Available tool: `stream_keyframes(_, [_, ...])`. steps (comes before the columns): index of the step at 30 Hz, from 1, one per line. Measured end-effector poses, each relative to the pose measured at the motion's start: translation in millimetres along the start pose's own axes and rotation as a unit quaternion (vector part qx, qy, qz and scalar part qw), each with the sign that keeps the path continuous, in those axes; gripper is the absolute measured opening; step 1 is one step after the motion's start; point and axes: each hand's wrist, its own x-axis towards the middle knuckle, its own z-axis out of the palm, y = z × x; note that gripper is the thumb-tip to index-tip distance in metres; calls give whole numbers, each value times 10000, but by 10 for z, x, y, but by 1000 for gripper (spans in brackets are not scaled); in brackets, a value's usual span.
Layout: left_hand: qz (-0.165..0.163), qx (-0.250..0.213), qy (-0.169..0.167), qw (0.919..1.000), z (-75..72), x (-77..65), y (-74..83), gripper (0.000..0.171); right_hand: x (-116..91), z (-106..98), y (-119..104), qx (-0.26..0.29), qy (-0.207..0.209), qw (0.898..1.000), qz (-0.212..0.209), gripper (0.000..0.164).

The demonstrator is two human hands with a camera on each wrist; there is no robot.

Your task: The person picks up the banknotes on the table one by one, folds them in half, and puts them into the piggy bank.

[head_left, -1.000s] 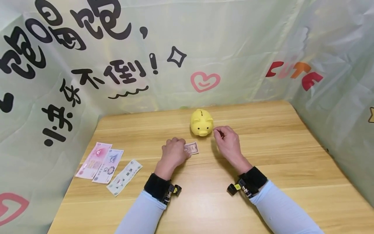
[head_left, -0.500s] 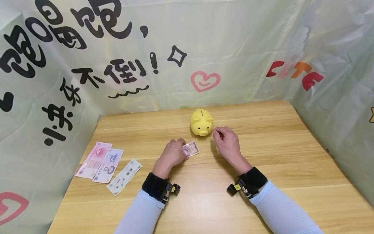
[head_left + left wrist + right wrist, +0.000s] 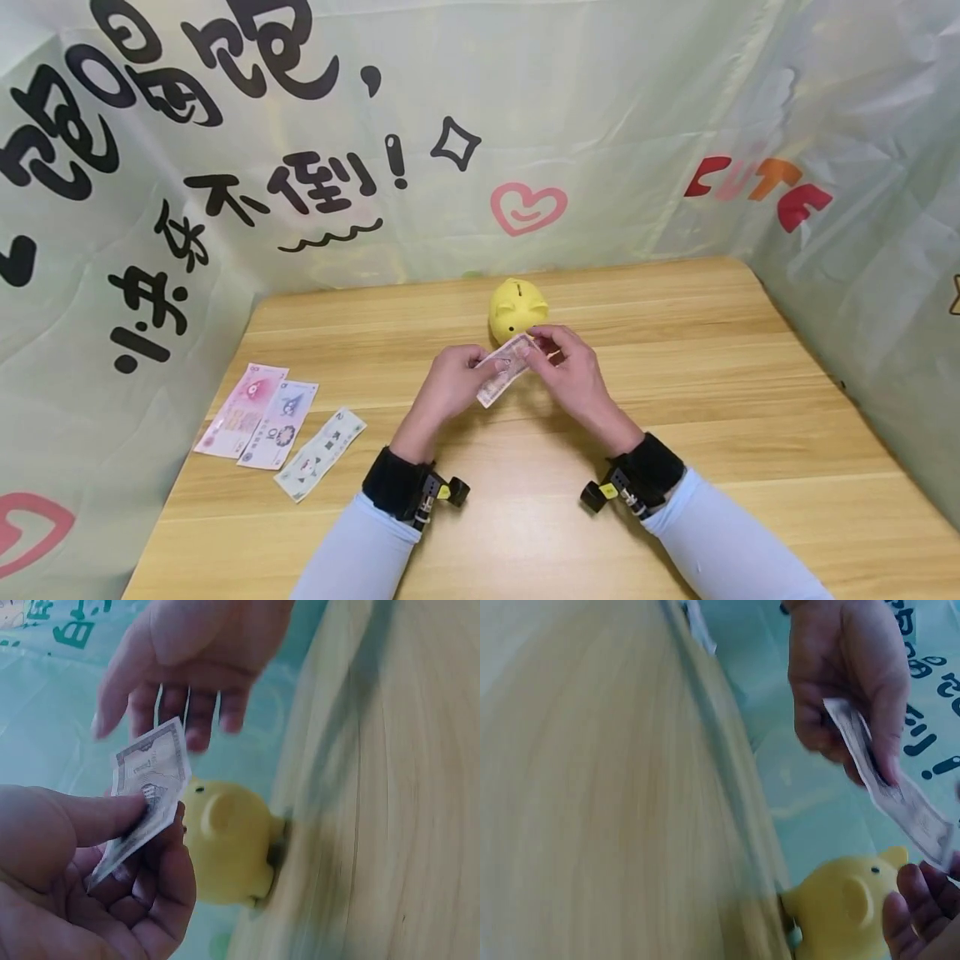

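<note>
My left hand (image 3: pixel 452 381) holds a small brownish banknote (image 3: pixel 501 377) above the table, its thumb flat on the note and its curled fingers underneath. At the note's far end is my right hand (image 3: pixel 572 367). In the left wrist view, the right hand's fingers (image 3: pixel 199 727) extend loosely right at the note's edge, with the thumb apart from it. Just behind the note stands a yellow pig-shaped piggy bank (image 3: pixel 517 307), a dark slot in its back. The note and right hand partly cover its face in the head view.
On the left of the wooden table (image 3: pixel 712 350) lie a pink banknote (image 3: pixel 243 408), a pale purple banknote (image 3: pixel 279 425) slightly overlapping it, and a greenish banknote (image 3: pixel 320 454). A printed cloth backdrop (image 3: pixel 622 150) rises behind the table and along both sides.
My left hand has lifted the small banknote off the table and brought it toward the piggy bank. My right hand has moved slightly left and its fingers have spread to meet the note.
</note>
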Motion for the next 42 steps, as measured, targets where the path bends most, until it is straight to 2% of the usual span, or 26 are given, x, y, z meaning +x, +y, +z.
stream_keyframes(2, [34,-187,-82,9998,13,-14,31,23,-12,10,-39,277,-246,9989,300,30])
stream_keyframes(4, [89,-186,-226,9995,26,-25,50,22,-15,18,-67,524,-293,9964,605,24])
stream_keyframes(9, [266,311,-761,9963,35,-53,62,19,-1,18,-93,801,-88,9912,1047,15])
stream_keyframes(13, [383,585,-1006,9925,17,-70,58,20,2,10,-87,678,-69,9914,1115,18])
stream_keyframes(22, [408,532,-1230,9901,-9,-112,112,13,-18,-14,-83,485,33,9942,955,25])
stream_keyframes(25, [352,243,-991,9942,20,-117,133,9,-13,-34,-90,576,15,9941,919,25])
stream_keyframes(28, [163,-230,-545,9981,36,-111,134,11,1,-30,-89,887,-49,9905,1049,26])
stream_keyframes(30, [8,-599,-220,9980,37,-102,127,13,7,-8,-90,1154,-179,9867,1132,24])
stream_keyframes(33, [-183,-1241,129,9920,29,-83,119,18,2,34,-93,1547,-519,9791,1214,20])
stream_keyframes(36, [-292,-1803,266,9828,27,-69,124,19,-17,64,-118,1767,-732,9728,1307,19])
stream_keyframes(42, [-337,-2599,249,9647,34,-54,132,25,-26,42,-132,2070,-587,9658,1447,27])
